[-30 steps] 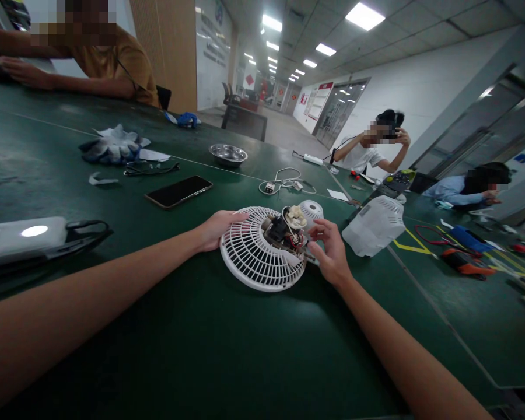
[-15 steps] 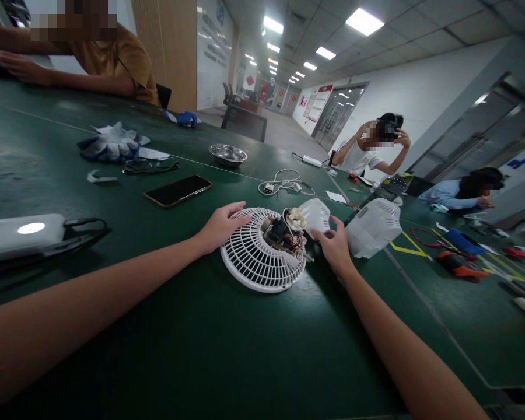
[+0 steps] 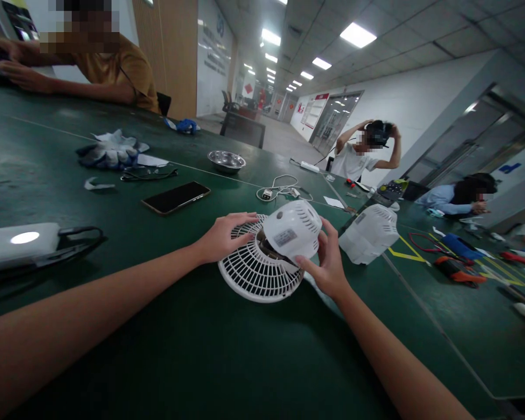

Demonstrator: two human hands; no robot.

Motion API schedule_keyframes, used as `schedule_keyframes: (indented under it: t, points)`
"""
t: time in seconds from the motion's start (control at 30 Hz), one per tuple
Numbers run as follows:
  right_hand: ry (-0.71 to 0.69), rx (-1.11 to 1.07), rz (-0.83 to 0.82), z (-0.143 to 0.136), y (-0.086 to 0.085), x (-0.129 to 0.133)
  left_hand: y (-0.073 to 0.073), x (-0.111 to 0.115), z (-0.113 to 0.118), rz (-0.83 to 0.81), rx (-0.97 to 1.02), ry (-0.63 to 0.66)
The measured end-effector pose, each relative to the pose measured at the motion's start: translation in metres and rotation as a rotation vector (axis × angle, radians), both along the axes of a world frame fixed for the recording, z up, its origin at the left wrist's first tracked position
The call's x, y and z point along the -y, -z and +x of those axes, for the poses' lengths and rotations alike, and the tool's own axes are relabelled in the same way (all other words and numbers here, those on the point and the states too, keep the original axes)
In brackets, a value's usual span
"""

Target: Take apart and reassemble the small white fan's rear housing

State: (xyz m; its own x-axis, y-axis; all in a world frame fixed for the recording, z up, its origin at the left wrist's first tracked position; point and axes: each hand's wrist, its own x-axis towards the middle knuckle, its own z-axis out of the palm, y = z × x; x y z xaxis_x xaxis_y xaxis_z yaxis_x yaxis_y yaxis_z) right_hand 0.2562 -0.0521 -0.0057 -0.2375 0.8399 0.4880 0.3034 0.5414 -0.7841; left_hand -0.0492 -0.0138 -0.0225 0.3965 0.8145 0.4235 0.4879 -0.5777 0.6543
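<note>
Cover (image 3: pixel 291 232) is being held tilted over the middle of a white fan grille (image 3: pixel 256 277), which is lying on a green table (image 3: pixel 179 350). Right hand (image 3: pixel 329 262) is gripping the cover by its vented side; left hand (image 3: pixel 224 236) is resting, fingers spread, on the grille. My worry: pushing down at that angle could be pinching the mostly hidden dark parts (image 3: pixel 268 247) underneath, or those left fingertips near its edge.

At the frame's centre, the right hand (image 3: pixel 331 267) holds a white plastic vented housing (image 3: pixel 294 226) over a round white plastic grille (image 3: pixel 250 276), which the left hand (image 3: pixel 221 237) touches.
</note>
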Motion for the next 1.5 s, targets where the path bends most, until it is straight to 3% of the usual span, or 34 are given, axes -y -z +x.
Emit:
schedule_keyframes:
  t: [0.23, 0.33, 0.5, 0.63, 0.93, 1.5]
  points:
    - [0.031, 0.354, 0.174, -0.001, -0.009, 0.004, -0.018, 0.008, 0.009, 0.084, -0.097, 0.133]
    - [0.019, 0.390, 0.239, 0.000, -0.012, 0.005, -0.024, 0.012, 0.011, 0.089, -0.078, 0.124]
    - [-0.054, 0.473, 0.336, 0.003, -0.015, 0.008, -0.033, 0.014, 0.008, 0.080, -0.137, 0.260]
    - [-0.037, 0.537, 0.366, 0.000, -0.018, 0.011, -0.040, 0.017, 0.012, 0.069, -0.221, 0.228]
    - [-0.003, 0.542, 0.264, 0.000, -0.023, 0.009, -0.045, 0.017, 0.016, 0.002, -0.242, 0.201]
    - [-0.151, 0.455, 0.053, -0.001, -0.034, 0.012, -0.056, 0.024, 0.018, -0.011, -0.287, 0.260]
